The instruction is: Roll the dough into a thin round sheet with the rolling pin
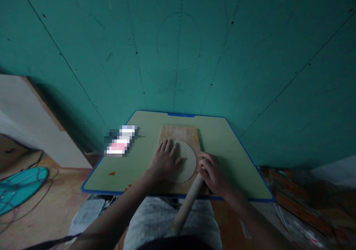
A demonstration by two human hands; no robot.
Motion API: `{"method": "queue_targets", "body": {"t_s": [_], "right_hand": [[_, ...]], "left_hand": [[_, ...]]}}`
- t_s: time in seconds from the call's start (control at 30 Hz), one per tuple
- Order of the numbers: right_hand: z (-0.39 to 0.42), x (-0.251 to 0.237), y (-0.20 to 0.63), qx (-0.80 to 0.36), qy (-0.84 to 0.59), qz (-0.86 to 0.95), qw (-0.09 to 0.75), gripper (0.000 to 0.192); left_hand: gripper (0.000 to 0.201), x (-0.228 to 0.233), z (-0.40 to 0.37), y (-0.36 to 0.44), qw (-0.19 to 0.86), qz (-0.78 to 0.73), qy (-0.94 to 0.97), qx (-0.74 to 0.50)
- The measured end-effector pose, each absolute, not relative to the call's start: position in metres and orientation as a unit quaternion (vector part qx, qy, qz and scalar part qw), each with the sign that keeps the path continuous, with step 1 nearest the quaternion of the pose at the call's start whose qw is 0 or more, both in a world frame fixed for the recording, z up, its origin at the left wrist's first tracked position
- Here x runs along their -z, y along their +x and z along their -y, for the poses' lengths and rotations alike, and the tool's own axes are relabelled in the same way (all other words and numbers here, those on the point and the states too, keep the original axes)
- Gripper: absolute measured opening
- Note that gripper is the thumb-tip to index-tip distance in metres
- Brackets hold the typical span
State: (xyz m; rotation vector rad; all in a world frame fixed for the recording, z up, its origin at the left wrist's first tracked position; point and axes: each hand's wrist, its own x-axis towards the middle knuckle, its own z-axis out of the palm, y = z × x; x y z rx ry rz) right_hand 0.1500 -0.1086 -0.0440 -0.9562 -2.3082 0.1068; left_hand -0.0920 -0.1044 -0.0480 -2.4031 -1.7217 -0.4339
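Note:
A flat round sheet of dough lies on a wooden board in the middle of a table. My left hand rests with fingers spread on the left part of the dough. Just right of the dough, my right hand has its fingers curled around the upper end of a wooden rolling pin. The pin slants down toward me, and its lower end sticks out past the table's near edge over my lap.
The pale green table has a blue rim and stands against a green wall. A pixelated object lies at its left side. On the floor at the left are a teal round item and cables; dark clutter sits at the right.

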Motion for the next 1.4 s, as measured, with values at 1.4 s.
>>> {"method": "queue_targets", "body": {"t_s": [1.4], "right_hand": [[0.055,0.018,0.09,-0.02,-0.476,0.87,0.13,0.051]], "left_hand": [[0.063,0.035,0.208,-0.096,-0.036,0.524,-0.839,0.144]]}}
